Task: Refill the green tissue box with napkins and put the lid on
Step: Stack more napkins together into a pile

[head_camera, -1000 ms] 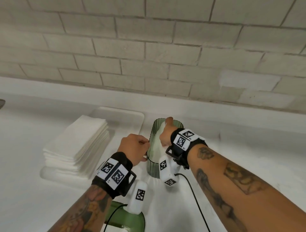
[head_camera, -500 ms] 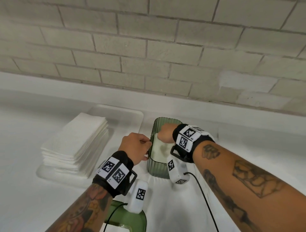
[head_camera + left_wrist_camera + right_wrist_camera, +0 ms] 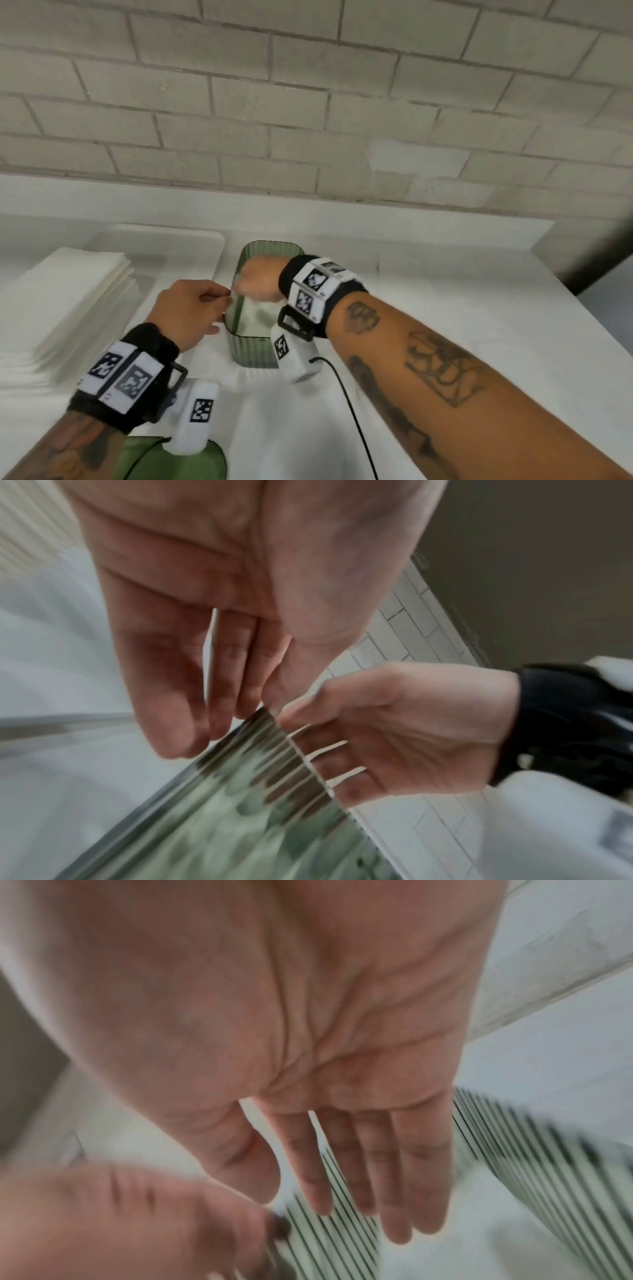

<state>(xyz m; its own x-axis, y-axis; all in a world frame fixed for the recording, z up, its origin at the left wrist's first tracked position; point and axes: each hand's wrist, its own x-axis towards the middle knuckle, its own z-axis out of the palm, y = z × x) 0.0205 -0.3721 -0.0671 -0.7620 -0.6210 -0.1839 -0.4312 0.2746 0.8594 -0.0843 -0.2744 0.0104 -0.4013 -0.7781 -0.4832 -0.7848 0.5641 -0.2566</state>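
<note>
Green tissue box (image 3: 255, 351): left hand (image 3: 191, 313) pinches the 9 o'clock rim; right hand (image 3: 258, 282), fingers straight, should press napkins (image 3: 255, 317) flat, evenly.

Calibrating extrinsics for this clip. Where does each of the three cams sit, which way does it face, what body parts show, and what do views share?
Head: worn on the head, looking forward and down at the white counter; both forearms, left hand, right hand, ribbed translucent green tissue box.
Left wrist: under the left wrist, looking along the palm to the box rim; left hand and right hand show.
Right wrist: looks along the flat right hand into the box.
Shared: all three show both hands and the box.
</note>
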